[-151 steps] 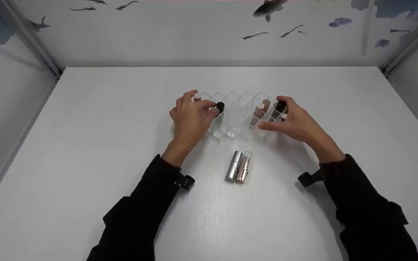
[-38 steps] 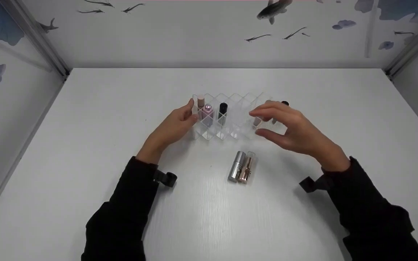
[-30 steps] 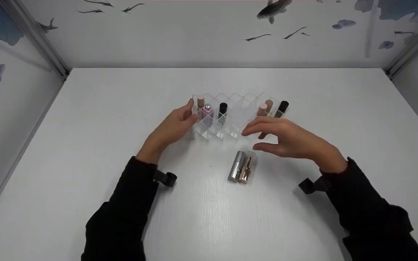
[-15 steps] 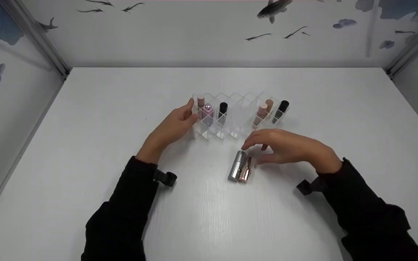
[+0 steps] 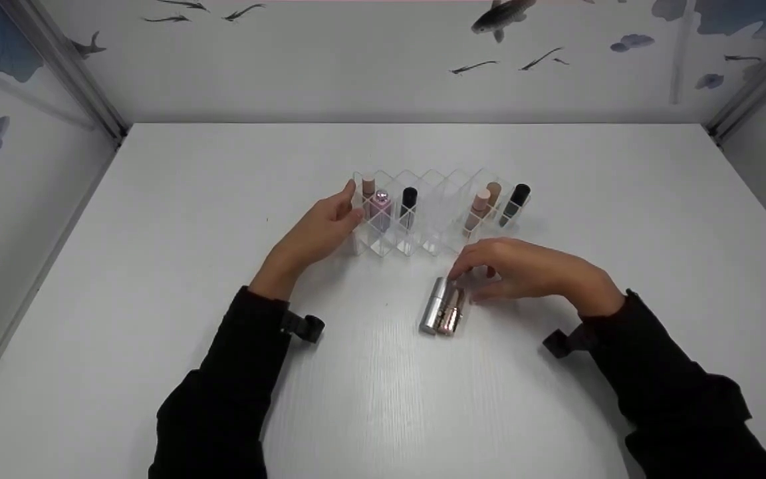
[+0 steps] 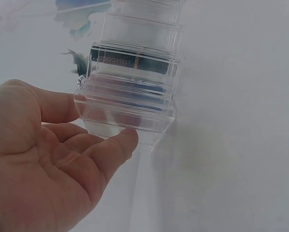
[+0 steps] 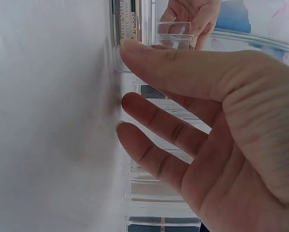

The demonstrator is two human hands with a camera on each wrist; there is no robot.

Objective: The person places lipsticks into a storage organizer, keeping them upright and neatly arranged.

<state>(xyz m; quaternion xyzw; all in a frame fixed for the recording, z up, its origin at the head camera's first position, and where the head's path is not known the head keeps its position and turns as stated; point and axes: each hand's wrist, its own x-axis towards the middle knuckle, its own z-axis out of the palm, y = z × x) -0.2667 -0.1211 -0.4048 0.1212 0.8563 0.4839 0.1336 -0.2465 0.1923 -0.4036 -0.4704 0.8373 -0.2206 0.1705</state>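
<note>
My left hand [image 5: 313,233] holds the left end of a clear lipstick organizer [image 5: 433,199], its thumb on the front face in the left wrist view. Upright in its diamond-shaped slots stand a lilac tube [image 5: 381,209], black-capped tubes [image 5: 409,197] and peach-capped ones [image 5: 481,201]. In front of it, my right hand [image 5: 522,269] pinches the clear-capped upper end of a rose-gold lipstick [image 5: 450,320] between thumb and index finger. That lipstick lies on the table against a silver lipstick [image 5: 432,309]. In the right wrist view the thumb [image 7: 178,70] covers part of the lipstick.
A white table [image 5: 223,372] bears everything. Behind it rises a white panel [image 5: 303,73] printed with fish, with side panels at left and right. Black wrist cameras [image 5: 306,328] hang below both cuffs.
My right hand came down from the organizer's right end to the rose-gold lipstick and took hold of its cap end. My left hand went from a black-capped tube to the organizer's left end.
</note>
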